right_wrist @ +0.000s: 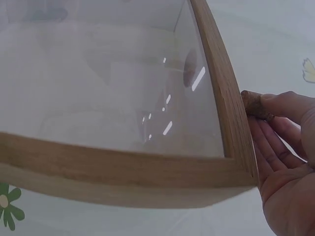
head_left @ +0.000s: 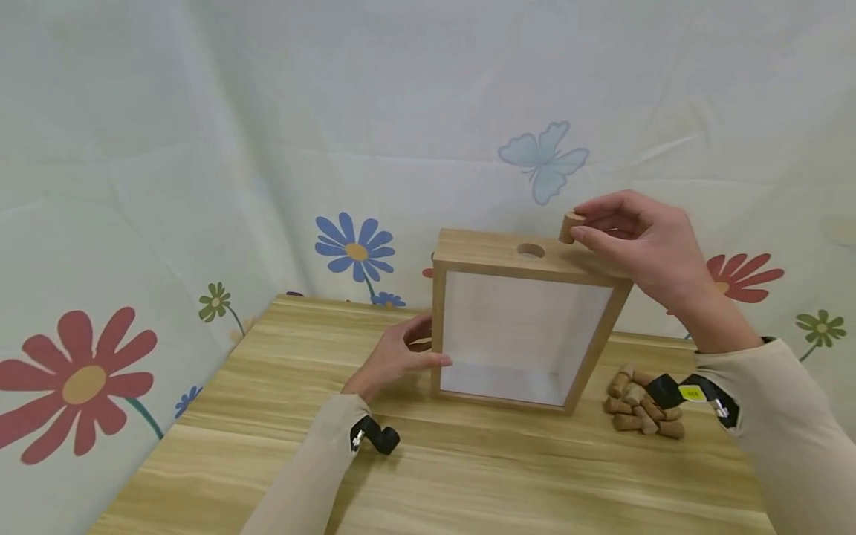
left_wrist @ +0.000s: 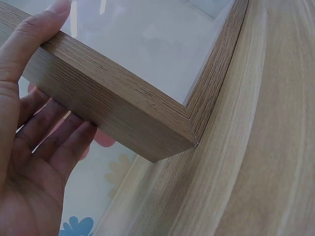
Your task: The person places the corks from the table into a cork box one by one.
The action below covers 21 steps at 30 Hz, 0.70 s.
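Pinching 1 cork (head_left: pixel 568 228), the right hand (head_left: pixel 649 241) holds it at the top of the upright, clear-fronted wooden box (head_left: pixel 524 327), right of the round hole (head_left: pixel 530 251). The left hand (head_left: pixel 394 355) grips the box's left side. More corks (head_left: pixel 642 405) lie heaped on the table (head_left: pixel 468 475), right of the box.

Loads of air above the hole (head_left: pixel 531 251) in the wooden box (head_left: pixel 471 247), but left hand (head_left: pixel 393 357) blocks its left, corks (head_left: pixel 650 410) clutter right.

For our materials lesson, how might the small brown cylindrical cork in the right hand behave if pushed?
Laid sideways, the cork would probably roll, given its round sides. Stood on end, it could tip, being taller than wide.
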Motion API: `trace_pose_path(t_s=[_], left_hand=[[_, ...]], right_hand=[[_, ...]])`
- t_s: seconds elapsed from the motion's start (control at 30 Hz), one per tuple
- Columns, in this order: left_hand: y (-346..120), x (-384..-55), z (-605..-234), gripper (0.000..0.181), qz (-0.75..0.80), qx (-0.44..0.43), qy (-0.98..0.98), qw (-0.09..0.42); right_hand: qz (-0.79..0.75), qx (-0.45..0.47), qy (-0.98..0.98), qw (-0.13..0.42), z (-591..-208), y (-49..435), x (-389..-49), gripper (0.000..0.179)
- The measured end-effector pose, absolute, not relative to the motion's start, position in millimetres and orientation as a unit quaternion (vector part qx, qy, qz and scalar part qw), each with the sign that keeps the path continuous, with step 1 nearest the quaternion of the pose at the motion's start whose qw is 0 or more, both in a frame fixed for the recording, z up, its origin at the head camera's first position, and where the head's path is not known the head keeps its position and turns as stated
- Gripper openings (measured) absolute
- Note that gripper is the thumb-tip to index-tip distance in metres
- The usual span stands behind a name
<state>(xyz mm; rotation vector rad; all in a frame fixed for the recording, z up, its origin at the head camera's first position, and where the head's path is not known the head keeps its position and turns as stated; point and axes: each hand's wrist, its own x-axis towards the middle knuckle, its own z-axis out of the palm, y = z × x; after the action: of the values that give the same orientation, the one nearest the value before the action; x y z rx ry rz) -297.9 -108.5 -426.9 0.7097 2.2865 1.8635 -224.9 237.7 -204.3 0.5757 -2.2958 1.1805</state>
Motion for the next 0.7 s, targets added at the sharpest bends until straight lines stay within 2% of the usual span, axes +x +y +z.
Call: trace_pose_path(t_s=[0.7], left_hand=[[-109,-299,-427,0.081,0.613,0.243,0.75,0.047]], right_hand=[[0.366,0.258,-0.869,0.209,-213,206,-237,0.027]])
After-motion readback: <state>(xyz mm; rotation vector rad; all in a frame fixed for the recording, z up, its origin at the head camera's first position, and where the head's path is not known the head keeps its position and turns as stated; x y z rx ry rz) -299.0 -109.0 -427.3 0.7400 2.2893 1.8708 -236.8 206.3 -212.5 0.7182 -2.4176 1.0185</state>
